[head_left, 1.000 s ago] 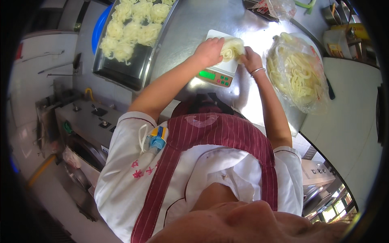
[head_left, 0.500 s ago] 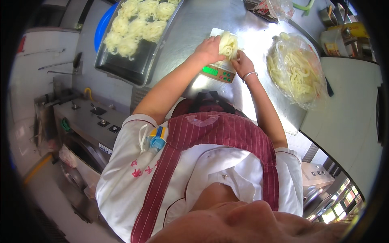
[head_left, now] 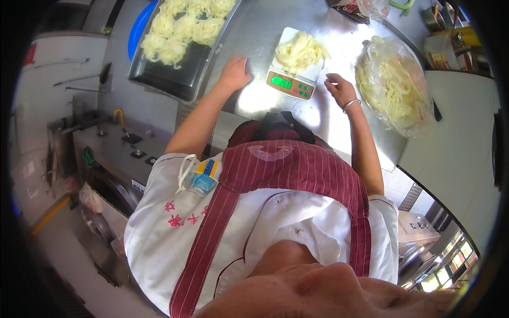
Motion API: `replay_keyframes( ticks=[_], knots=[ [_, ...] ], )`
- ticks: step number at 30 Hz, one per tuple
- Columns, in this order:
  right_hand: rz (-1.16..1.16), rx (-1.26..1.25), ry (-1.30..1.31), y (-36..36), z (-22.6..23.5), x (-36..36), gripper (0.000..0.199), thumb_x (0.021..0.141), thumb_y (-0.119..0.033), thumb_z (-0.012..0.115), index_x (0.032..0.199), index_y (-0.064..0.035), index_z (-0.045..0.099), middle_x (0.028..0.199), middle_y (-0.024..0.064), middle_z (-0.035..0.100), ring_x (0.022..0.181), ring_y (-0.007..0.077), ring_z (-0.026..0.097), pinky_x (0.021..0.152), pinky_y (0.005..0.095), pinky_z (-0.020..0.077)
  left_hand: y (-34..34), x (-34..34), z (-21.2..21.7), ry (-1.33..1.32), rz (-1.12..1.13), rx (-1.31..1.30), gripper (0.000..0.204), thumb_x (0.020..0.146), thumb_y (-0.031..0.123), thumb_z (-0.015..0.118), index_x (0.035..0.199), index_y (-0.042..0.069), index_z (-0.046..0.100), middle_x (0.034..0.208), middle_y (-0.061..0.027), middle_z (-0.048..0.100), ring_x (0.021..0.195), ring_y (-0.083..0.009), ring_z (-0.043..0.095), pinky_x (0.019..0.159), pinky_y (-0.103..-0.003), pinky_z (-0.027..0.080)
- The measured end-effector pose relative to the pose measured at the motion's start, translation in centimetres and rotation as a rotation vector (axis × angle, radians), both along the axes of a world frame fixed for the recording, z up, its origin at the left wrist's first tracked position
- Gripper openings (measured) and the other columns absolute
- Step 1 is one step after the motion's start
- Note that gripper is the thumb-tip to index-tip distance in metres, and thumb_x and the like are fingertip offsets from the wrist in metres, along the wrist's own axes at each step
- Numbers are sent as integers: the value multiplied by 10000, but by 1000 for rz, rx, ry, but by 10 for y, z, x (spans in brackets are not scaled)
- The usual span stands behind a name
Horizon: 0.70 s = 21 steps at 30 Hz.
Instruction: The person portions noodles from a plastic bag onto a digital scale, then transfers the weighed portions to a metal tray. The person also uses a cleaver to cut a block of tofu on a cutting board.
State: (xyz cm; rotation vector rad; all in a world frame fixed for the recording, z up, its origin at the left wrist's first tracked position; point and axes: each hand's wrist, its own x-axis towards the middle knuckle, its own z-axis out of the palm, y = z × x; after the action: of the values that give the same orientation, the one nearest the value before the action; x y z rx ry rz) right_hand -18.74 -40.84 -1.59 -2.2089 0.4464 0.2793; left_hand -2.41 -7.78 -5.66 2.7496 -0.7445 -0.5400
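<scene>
A loose nest of pale wide noodles (head_left: 301,53) rests on the white platform of a small kitchen scale (head_left: 290,85) with a lit green display. My left hand (head_left: 234,74) is on the steel table to the left of the scale, its fingers loosely bent and partly hidden, holding nothing I can see. To the scale's right, my right hand (head_left: 340,90), with a bracelet at the wrist, has slightly curled fingers apart and nothing in them. Both hands are off the noodles. Further right lies a clear plastic bag (head_left: 395,87) full of similar noodles.
A dark metal tray (head_left: 172,82) at the far left carries several noodle nests, with bare metal at its near end. Behind it shows a blue round rim (head_left: 138,32). A dark package (head_left: 347,9) and cookware (head_left: 437,24) stand at the far right.
Both hands have let go of the noodles and drawn apart, the left one leftward, the right one rightward. The noodles now lie spread on the scale, fully in view.
</scene>
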Motion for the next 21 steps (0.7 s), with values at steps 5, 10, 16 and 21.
replay_keyframes(
  ticks=[5, 10, 16, 21],
  knots=[
    [-42, 89, -3, -12, -19, -14, 342, 871, -235, 625, 1157, -52, 589, 996, 129, 682, 848, 241, 676, 767, 323, 524, 0, -29, 5, -14, 14, 132, 678, 720, 193, 689, 1328, 91, 408, 1460, -135, 311, 1351, -297, 290, 1053, -464, 333],
    [-79, 159, 43, -7, -15, -14, 341, 875, -217, 621, 1167, -46, 584, 968, 124, 682, 818, 223, 674, 743, 310, 527, -3, -30, 5, 2, 35, 146, 717, 717, 187, 692, 1355, 97, 378, 1475, -135, 288, 1371, -295, 257, 1053, -489, 317],
    [-44, 109, -2, -2, -14, -14, 299, 871, -187, 622, 1128, -35, 601, 967, 123, 680, 806, 214, 673, 715, 305, 528, -1, -31, -3, -33, 34, 117, 710, 723, 186, 686, 1354, 89, 375, 1475, -137, 285, 1367, -298, 261, 1058, -485, 309],
    [113, -185, -286, 30, 26, 27, 244, 808, -147, 655, 1041, -78, 634, 926, 110, 661, 763, 262, 653, 706, 348, 527, 1, -30, -11, -45, 43, 133, 702, 728, 184, 679, 1354, 85, 378, 1476, -136, 280, 1371, -292, 251, 1057, -490, 306]
  ],
)
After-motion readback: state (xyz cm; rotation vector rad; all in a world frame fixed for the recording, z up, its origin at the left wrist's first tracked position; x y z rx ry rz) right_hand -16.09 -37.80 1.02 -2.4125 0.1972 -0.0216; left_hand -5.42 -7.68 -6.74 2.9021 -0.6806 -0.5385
